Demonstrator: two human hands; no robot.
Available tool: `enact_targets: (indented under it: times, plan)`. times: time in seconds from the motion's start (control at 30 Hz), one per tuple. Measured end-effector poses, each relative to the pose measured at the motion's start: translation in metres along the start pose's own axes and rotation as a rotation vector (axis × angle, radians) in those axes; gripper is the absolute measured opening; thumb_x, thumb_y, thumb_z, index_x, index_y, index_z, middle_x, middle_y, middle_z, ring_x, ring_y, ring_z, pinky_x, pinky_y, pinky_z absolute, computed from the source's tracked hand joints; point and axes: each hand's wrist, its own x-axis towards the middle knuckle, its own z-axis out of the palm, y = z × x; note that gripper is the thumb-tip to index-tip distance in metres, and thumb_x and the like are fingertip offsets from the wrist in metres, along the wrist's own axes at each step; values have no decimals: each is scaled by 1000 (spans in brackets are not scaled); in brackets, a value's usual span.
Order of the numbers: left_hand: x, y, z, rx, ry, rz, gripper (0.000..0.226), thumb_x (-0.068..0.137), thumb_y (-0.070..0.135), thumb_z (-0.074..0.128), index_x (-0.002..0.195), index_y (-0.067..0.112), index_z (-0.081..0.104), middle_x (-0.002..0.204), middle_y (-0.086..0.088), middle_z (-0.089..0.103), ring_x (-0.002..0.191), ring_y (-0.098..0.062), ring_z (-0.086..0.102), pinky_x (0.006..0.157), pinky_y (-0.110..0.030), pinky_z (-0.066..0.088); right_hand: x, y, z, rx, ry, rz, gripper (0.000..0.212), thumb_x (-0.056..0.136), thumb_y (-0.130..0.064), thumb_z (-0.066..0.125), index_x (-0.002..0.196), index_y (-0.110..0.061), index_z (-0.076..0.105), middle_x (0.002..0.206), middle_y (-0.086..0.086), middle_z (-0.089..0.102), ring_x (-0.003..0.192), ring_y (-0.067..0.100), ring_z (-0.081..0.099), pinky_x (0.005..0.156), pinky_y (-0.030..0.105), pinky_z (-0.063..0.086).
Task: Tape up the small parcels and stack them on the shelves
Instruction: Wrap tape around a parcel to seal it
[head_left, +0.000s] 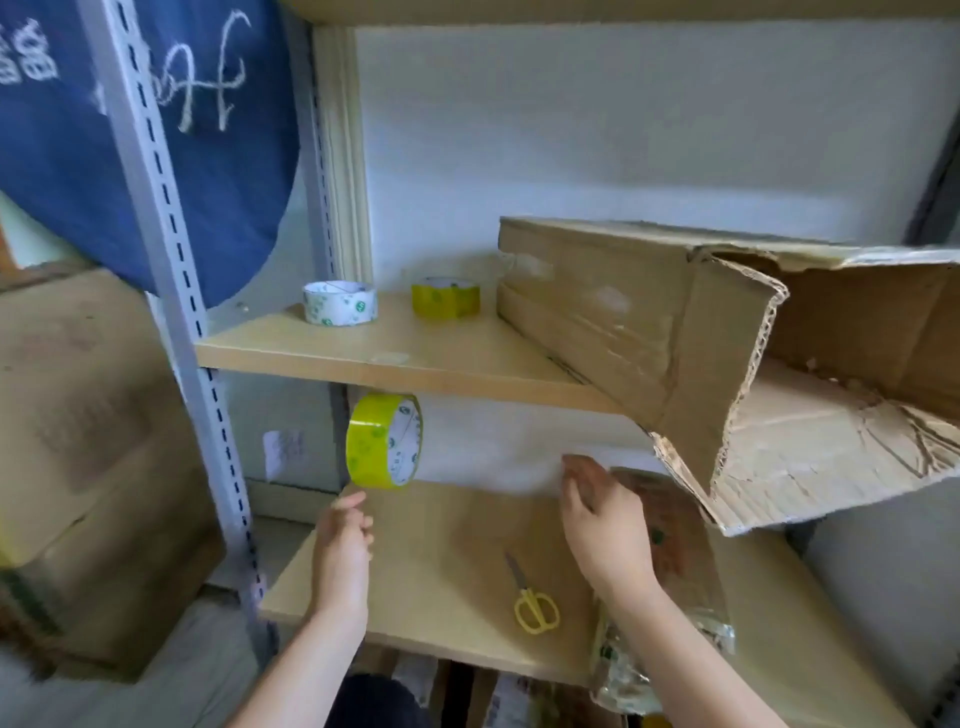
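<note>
A: Left hand (343, 540) sits low over the front left of the lower shelf (452, 618), fingers curled loosely inward, thumb up. Nothing in it.

B: And the yellow tape roll (384, 440)?

A: On edge just above that hand's thumb, its top near the underside of the upper shelf (395, 358). Cannot tell whether anything touches or supports it.

B: Right hand (602, 514)?

A: Fingers spread and relaxed, reaching toward the back of the lower shelf. It lies against the left edge of a brown plastic-wrapped parcel (670, 551); no grasp on it that shows.

B: Where does that parcel lie?

A: On the right part of the lower shelf, its near end hanging past the front edge.

B: Other items?

A: Yellow-handled scissors (530, 597) flat on the lower shelf, between the hands. Upper shelf carries a white tape roll (340, 303), a second yellow roll (445, 297) beside it, and a long torn cardboard box (623, 322) on its side, open end jutting forward.
</note>
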Motion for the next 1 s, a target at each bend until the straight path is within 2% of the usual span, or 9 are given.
enact_targets:
  times: [0.07, 0.1, 0.23, 0.37, 0.47, 0.57, 0.73, 0.83, 1.0]
  plan:
    - [21, 35, -16, -142, 108, -22, 25, 105, 23, 39, 119, 12, 57, 74, 0, 47, 60, -12, 38, 53, -25, 27, 2, -33, 16, 160, -86, -1, 20, 102, -24, 47, 112, -32, 62, 102, -15, 62, 79, -3, 60, 65, 6, 42]
    - [27, 53, -21, -178, 96, -29, 31, 105, 34, 39, 118, 12, 57, 74, 0, 47, 60, -13, 40, 54, -26, 29, 3, -47, 24, 229, -135, 18, 20, 103, -27, 46, 113, -32, 62, 109, -17, 60, 92, -3, 58, 70, 5, 39]
    - [23, 111, -20, -86, -186, -1, 39, 98, 55, 42, 107, 19, 57, 84, -11, 60, 76, -25, 59, 69, -38, 53, 7, -97, 52, 400, -276, 82, 36, 102, -43, 45, 132, -28, 59, 128, -15, 55, 116, 1, 47, 94, 14, 30]
    - [7, 136, -13, 143, -426, 68, 44, 80, 55, 69, 113, 28, 60, 109, 2, 71, 100, -18, 69, 91, -44, 57, 17, -135, 64, 494, -395, 192, 25, 102, -51, 40, 103, -35, 59, 111, -15, 56, 110, 6, 50, 90, 16, 30]
    - [4, 144, -8, 156, -459, 77, 23, 92, 24, 70, 111, 14, 62, 90, -3, 75, 74, -17, 72, 72, -34, 59, 24, -147, 71, 524, -440, 224, 43, 98, -59, 39, 99, -28, 69, 111, -7, 69, 108, 11, 60, 87, 23, 37]
    - [-8, 161, -6, 94, -508, -8, 8, 99, 10, 57, 97, 3, 61, 65, -12, 70, 50, -22, 65, 52, -29, 55, 24, -155, 71, 511, -445, 216, 40, 98, -53, 47, 88, -24, 72, 93, -5, 74, 92, 8, 65, 71, 15, 41]
    - [-14, 182, -11, 151, -584, -144, 17, 99, 9, 54, 86, 1, 61, 59, -13, 59, 43, -18, 52, 42, -22, 45, 28, -165, 72, 560, -477, 310, 35, 95, -47, 56, 70, -23, 57, 57, -12, 59, 58, 2, 52, 67, 19, 39]
    - [-20, 196, -12, 144, -582, -200, 14, 97, 3, 50, 84, 3, 56, 57, -12, 54, 39, -16, 46, 36, -19, 39, 29, -173, 71, 697, -541, 453, 23, 91, -40, 60, 77, -21, 59, 50, -9, 53, 58, 11, 46, 70, 24, 41]
    - [-35, 209, -12, 81, -550, -234, 15, 97, 2, 48, 83, 4, 54, 55, -11, 53, 38, -14, 43, 35, -17, 37, 28, -188, 64, 706, -464, 509, 19, 91, -28, 65, 79, -14, 65, 50, -3, 61, 60, 17, 60, 89, 37, 55]
